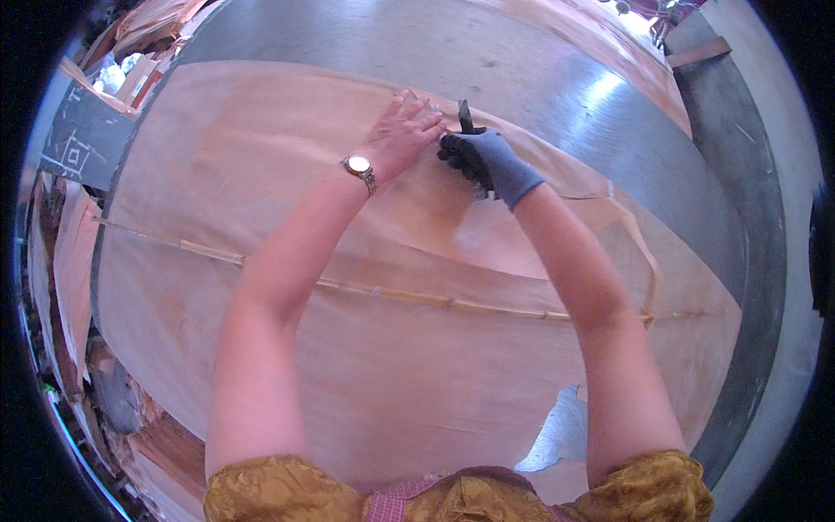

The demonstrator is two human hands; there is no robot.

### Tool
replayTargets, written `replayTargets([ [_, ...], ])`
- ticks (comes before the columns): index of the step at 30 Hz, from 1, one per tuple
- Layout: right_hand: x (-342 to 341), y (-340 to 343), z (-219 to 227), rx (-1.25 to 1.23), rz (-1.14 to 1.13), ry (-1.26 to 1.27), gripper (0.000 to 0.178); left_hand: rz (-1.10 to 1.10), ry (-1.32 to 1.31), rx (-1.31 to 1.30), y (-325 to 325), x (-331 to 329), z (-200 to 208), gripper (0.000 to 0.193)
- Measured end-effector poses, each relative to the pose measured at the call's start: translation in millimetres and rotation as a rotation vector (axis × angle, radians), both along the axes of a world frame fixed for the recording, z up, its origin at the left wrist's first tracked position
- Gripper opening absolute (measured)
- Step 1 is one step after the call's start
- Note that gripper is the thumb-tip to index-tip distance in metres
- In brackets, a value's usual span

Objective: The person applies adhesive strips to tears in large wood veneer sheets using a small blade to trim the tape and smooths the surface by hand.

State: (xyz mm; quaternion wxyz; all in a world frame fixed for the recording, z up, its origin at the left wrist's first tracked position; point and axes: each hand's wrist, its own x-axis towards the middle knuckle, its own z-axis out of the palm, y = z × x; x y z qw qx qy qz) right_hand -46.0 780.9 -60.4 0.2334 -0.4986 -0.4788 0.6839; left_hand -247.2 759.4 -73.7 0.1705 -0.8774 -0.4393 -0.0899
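Observation:
A broad, thin tan sheet (365, 374) that looks like wood veneer lies over a grey metal table (383, 35). My bare left hand (404, 130), with a watch (357, 165) on the wrist, rests on the sheet near its far edge, fingers stretched out. Just right of it, my right hand (477, 158) wears a grey-blue glove with dark fingers. Those fingers are closed round a dark flat tool (464, 115), one end of which sticks up past the hand. Its other end is hidden, so its exact kind cannot be told.
A pale yellowish split (417, 298) crosses the sheet from left to right. Near my right forearm is a ragged hole (561, 428) showing bluish grey. Torn tan scraps (78, 287) crowd the left side. A curved grey ledge (765, 287) borders the right.

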Motion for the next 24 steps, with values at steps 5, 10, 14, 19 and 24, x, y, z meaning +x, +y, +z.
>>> replayTargets([
  [5, 37, 38, 28, 0.228, 0.336, -0.414, 0.021, -0.006, 0.027, 0.019, 6, 10, -2, 0.036],
  [10, 46, -12, 60, 0.149, 0.106, -0.164, 0.034, 0.11, -0.28, -0.134, -1, 1, 5, 0.04],
  [14, 48, -100, 65, -0.011, -0.148, 0.142, 0.031, 0.407, -0.84, -0.315, -39, 53, 33, 0.046],
  [19, 25, -182, 76, -0.063, -0.149, 0.02, 0.034, 0.427, -1.49, -0.203, -107, 89, 26, 0.047],
  [24, 78, -193, 40, 0.955, 0.001, -0.734, 0.032, 0.576, -1.817, -0.305, -158, 41, 13, 0.04],
])
